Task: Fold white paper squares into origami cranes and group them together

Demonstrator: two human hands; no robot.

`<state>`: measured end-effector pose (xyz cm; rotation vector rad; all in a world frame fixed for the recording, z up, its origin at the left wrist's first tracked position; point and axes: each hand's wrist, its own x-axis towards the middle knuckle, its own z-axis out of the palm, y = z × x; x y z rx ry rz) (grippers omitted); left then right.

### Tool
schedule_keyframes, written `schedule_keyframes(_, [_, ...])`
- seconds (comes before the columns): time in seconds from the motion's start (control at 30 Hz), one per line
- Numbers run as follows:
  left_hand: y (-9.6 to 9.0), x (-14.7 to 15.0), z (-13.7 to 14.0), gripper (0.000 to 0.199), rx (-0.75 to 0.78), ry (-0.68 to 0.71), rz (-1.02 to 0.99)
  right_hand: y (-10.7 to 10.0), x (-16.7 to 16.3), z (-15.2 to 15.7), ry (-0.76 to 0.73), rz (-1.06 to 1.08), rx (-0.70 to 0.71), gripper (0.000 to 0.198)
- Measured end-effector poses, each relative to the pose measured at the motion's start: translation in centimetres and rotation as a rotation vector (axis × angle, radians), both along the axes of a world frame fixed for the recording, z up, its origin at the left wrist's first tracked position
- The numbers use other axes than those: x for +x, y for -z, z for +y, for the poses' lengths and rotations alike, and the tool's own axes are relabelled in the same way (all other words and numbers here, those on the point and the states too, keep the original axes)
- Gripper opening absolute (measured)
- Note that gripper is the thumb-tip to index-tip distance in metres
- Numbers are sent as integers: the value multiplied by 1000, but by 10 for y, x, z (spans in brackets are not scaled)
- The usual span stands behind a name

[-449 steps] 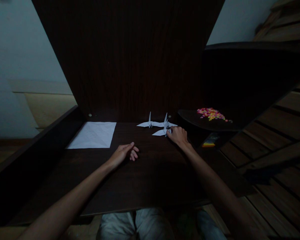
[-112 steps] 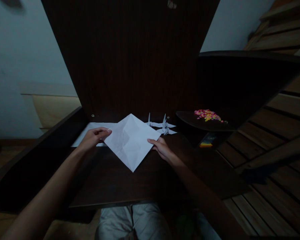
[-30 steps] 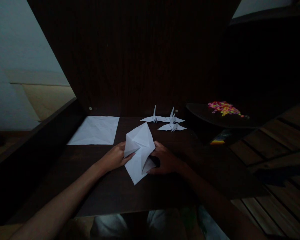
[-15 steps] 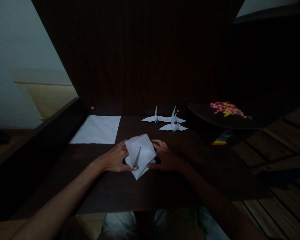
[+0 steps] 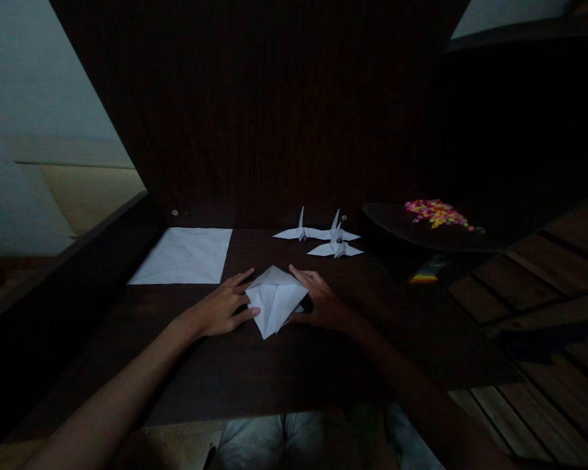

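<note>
Between my two hands is a folded sheet of white paper, kite-shaped, its point towards me and a creased flap across its top. My left hand grips its left edge, with the thumb on the paper's face and the other fingers spread beside and behind it. From the right, my right hand holds the other edge; its thumb is partly under the paper and its forefinger reaches along the upper edge. A dark patch beside the right thumb is too dim to make out. Beyond my hands stand several white origami cranes.
A flat, creased white paper sheet lies at the back left of the dark wooden desk. Small pink and yellow pieces are heaped on a curved shelf at right. A raised side board borders the left.
The paper between my hands has changed from an open diamond with a raised flap to a narrower kite shape. My left thumb has drawn back to its left edge. The view has shifted slightly.
</note>
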<state>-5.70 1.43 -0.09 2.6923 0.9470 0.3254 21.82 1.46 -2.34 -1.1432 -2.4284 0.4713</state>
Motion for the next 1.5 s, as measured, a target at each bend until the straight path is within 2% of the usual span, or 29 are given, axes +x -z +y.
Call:
schedule_keyframes(0.17, [3,2,4,58,-2,-48,51,-2,0,-1,-132,76,61,76])
schedule_keyframes(0.3, [6,-1,6,80,16,-159,24,1,2,-1,-160,78,93,55])
schedule_keyframes(0.4, [8,-2,7,96,49,-273,-26,-1,3,-3,-156,13,63,58])
schedule_keyframes(0.5, [6,-3,8,87,84,-246,-86,-7,1,-6,-155,-46,25,67])
schedule_keyframes(0.63, [0,-2,5,52,71,-49,-59,-8,-2,-5,-135,-70,-3,41])
schedule_keyframes(0.7, [-3,-1,3,46,31,0,-44,-4,-3,-3,-118,-78,7,35])
schedule_keyframes(0.8, [-3,2,1,40,-4,12,-68,1,-3,0,-89,-81,59,34])
schedule_keyframes(0.9, [1,7,2,26,36,-53,-123,4,-3,1,0,-71,116,31])
schedule_keyframes(1.0, [9,11,4,30,109,-155,-130,7,-4,2,92,-34,149,38])
schedule_keyframes(1.1, [17,13,5,54,162,-273,-132,10,-7,2,137,15,123,43])
schedule_keyframes(1.17, [21,12,6,62,149,-302,-124,10,-9,2,157,54,74,39])
schedule_keyframes(1.33, [21,12,8,65,21,-305,-125,4,-12,2,194,180,-34,38])
schedule_keyframes(1.5, [15,12,7,58,-60,-310,-177,-5,-12,1,212,231,-157,36])
